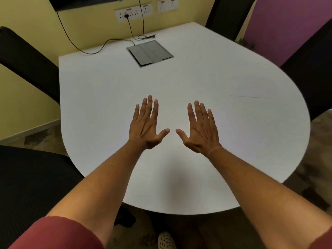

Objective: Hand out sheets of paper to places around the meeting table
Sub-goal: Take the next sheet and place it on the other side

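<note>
My left hand (146, 125) and right hand (199, 128) are both stretched out flat over the white table (100, 97), palms down, fingers spread, thumbs pointing at each other with a small gap between them; neither hand holds anything. A sheet of paper (251, 88) seems to lie to the right of my hands near the table's curved edge, though it is white on white and I can only make out a thin line along its near edge. Beyond my hands, a grey hatch (150, 53) is set into the tabletop, with black cables (100, 48) running from it up to wall sockets (133, 13). Black chairs (23, 58) stand around the table, and my red sleeve (57, 234) shows at lower left.
</note>
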`<action>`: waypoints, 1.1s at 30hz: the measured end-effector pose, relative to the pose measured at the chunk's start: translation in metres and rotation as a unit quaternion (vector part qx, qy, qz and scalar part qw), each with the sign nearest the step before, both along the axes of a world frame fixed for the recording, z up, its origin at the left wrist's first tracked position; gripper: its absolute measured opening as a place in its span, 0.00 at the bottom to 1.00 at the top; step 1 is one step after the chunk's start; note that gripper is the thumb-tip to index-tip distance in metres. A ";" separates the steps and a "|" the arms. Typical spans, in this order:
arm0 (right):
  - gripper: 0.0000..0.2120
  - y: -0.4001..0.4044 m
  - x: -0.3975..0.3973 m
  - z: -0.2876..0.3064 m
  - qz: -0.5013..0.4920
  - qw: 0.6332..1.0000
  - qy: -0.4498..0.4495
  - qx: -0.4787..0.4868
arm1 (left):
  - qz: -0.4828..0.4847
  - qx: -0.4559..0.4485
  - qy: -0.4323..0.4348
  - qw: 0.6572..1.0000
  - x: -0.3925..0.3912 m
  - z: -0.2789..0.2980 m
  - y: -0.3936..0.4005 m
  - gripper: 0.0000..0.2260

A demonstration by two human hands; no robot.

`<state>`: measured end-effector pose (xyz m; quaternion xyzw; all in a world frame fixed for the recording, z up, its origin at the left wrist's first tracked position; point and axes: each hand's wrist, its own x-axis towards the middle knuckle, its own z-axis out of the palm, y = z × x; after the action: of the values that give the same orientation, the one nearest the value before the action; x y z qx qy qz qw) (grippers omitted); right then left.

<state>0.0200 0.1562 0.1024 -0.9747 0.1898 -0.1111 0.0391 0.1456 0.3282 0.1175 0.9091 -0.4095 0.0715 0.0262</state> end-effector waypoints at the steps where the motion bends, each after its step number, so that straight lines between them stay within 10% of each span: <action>1: 0.44 -0.007 -0.010 0.004 -0.001 1.000 -0.003 -0.005 | 0.001 -0.002 -0.003 1.000 -0.010 0.004 -0.006 0.45; 18: 0.45 -0.143 -0.168 0.041 0.016 0.998 -0.052 -0.023 | 0.040 -0.027 -0.035 0.998 -0.180 0.039 -0.127 0.44; 33: 0.46 -0.266 -0.135 0.000 0.041 0.998 0.004 -0.050 | 0.100 -0.033 0.016 0.994 -0.158 -0.031 -0.237 0.45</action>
<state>-0.1146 -0.1095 0.1021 -0.9829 0.1441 -0.1146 -0.0055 -0.0121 0.0915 0.0866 0.9453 -0.3131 0.0726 0.0557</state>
